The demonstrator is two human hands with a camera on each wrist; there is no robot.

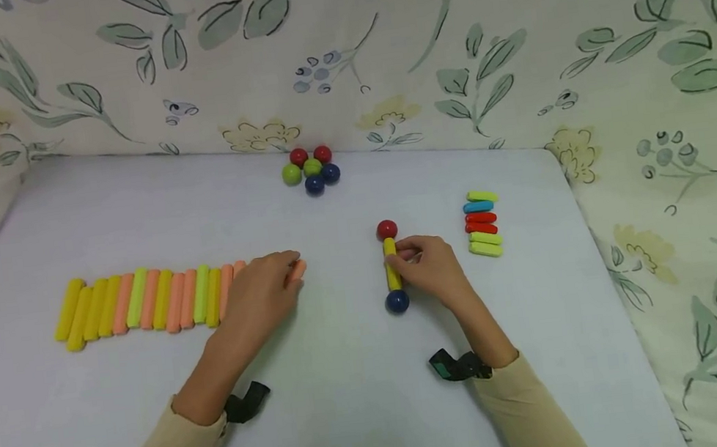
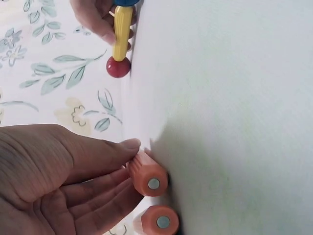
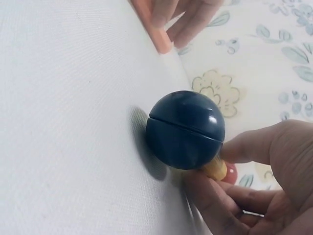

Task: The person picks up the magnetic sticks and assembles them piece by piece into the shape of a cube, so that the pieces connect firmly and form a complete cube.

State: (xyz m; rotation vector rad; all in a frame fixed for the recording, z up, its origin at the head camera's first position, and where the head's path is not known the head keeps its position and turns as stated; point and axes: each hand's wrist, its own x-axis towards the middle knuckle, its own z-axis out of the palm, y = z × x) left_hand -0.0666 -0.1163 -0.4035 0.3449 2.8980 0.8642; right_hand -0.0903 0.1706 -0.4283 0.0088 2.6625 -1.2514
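Observation:
My left hand (image 1: 258, 288) pinches an orange magnetic stick (image 2: 146, 175) between thumb and fingers, at the right end of a row of sticks. A silvery magnet shows in the stick's end in the left wrist view, with another orange stick (image 2: 161, 222) close beside it. To the right, my right hand (image 1: 433, 265) grips a yellow magnetic stick (image 1: 392, 267) by its middle. This stick has a red ball (image 1: 387, 230) at its far end and a dark blue ball (image 1: 397, 302) at its near end. The blue ball hides most of the stick in the right wrist view.
A row of yellow, orange and light green sticks (image 1: 137, 299) lies at the left, partly covered by my left hand. Red, green and blue balls (image 1: 292, 174) cluster at the back. Several short coloured sticks (image 1: 481, 228) lie right of my right hand on the white table (image 1: 353, 408).

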